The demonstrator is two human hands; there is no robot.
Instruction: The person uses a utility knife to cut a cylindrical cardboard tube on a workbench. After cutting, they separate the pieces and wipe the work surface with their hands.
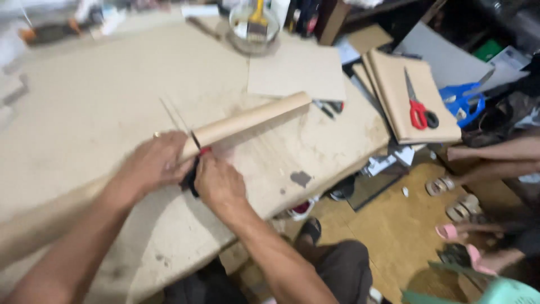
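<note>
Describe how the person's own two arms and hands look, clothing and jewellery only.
Both forearms are bare, with no sleeves in view. The left hand shows a small ring-like glint at its upper edge, though blur makes that uncertain. The right hand wears no glove, ring or watch.

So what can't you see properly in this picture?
- Head view: the tool at the tube is mostly hidden by the right hand and left hand.
- Both hands are motion-blurred.
- The tube's near end is hidden under the left hand.
- People on the right are cut off by the edge.
</note>
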